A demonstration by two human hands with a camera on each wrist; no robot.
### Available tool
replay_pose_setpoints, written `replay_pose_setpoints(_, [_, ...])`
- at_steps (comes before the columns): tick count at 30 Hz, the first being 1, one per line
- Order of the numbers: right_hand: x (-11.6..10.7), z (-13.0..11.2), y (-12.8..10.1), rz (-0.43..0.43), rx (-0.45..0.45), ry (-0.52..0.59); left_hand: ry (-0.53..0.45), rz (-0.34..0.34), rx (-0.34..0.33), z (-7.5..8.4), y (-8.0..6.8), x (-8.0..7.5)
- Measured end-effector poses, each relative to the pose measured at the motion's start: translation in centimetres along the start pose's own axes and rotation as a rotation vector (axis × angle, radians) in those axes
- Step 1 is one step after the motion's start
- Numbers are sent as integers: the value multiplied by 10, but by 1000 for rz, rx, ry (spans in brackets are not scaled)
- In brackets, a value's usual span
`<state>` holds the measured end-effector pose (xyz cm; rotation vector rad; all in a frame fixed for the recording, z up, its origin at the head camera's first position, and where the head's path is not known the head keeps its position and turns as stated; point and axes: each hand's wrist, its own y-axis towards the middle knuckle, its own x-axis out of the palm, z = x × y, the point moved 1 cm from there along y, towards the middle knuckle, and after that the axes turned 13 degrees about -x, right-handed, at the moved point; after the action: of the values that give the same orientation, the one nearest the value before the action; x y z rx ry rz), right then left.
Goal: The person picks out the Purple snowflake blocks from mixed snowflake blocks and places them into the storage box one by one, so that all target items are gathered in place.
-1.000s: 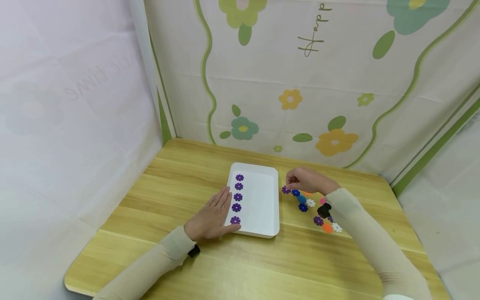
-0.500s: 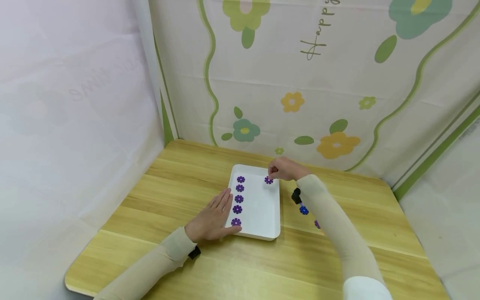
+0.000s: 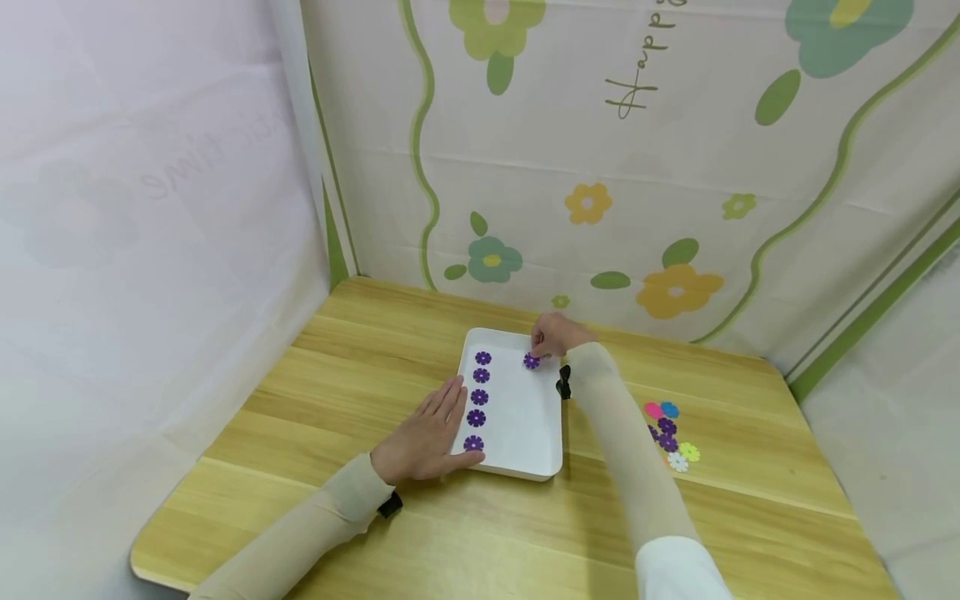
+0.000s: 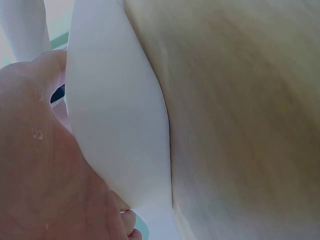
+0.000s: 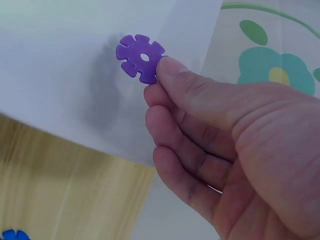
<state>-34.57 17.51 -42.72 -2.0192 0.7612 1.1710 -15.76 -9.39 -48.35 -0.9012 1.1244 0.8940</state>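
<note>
While the left hand (image 3: 423,435) lay flat with straight fingers against the white tray's (image 3: 525,417) left edge, the right hand (image 3: 553,335) pinched a purple flower disc (image 3: 532,361) by its rim just above the tray floor near the far right corner. Five purple discs (image 3: 478,397) ran in a row along the tray's left side. Loose coloured discs (image 3: 670,433) lay on the table (image 3: 360,367) toward its right edge.

Light wooden table (image 3: 360,367); flower-printed backdrop (image 3: 675,167) behind (white sheet (image 3: 150,250) left).
</note>
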Motion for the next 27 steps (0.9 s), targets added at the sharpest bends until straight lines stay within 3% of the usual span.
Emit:
replay_pose_setpoints(7, [8, 2, 4, 21, 76, 1, -41, 18, 23, 0, -1, 1])
replay_pose_setpoints(15, [11, -1, 9, 18, 115, -57, -7, 66, 35, -3, 5, 10])
replay_pose_setpoints(18, [9, -2, 6, 17, 84, -74, 8, 59, 26, -3, 5, 12])
replay_pose_setpoints(27, [-9, 4, -25, 55, -123, -118, -15, 35, 34, -3, 4, 8])
